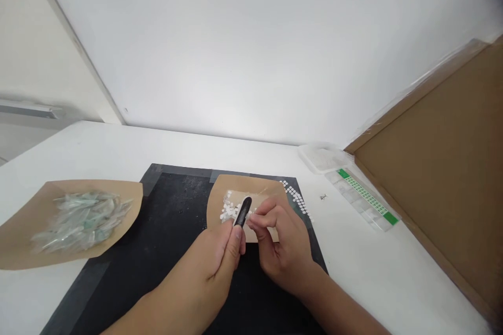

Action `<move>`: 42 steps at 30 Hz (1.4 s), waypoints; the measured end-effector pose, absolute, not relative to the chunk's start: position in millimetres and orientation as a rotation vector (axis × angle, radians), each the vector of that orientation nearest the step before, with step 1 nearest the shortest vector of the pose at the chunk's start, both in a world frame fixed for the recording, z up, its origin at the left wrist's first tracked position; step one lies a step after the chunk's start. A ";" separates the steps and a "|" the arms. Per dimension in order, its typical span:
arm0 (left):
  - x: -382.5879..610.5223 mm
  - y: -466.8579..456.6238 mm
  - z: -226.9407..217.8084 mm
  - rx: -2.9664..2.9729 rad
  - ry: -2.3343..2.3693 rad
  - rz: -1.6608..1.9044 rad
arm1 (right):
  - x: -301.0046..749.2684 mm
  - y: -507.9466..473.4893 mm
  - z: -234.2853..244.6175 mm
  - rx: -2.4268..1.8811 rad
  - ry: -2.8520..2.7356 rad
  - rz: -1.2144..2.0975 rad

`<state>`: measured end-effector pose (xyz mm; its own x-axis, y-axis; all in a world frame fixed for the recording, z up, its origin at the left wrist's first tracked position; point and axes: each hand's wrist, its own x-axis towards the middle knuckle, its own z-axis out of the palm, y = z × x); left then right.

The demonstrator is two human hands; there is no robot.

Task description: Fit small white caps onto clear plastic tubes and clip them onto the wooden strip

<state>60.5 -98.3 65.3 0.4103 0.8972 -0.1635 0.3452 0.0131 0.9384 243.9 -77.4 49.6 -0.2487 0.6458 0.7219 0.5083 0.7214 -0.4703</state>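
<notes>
Head view: left fingers (236,238) grip a black rod (243,211), right fingers (269,218) pinch something indistinct (248,216), over a tray (214,203) of white discs (228,213).

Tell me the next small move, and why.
Probably bring the right hand slightly closer to the black stick: the left hand grips it with its upper end exposed, and the right hand's fingers are pinched close beside it.

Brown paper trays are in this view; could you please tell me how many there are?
2: the left tray holds a pile of clear packets; the middle tray lies on the black mat, partly hidden behind the right hand. Others could be hidden.
</notes>
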 end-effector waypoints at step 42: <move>62.2 -94.3 69.6 1.661 1.169 0.565 | 252.6 -69.2 69.6 -0.885 -2.236 -0.046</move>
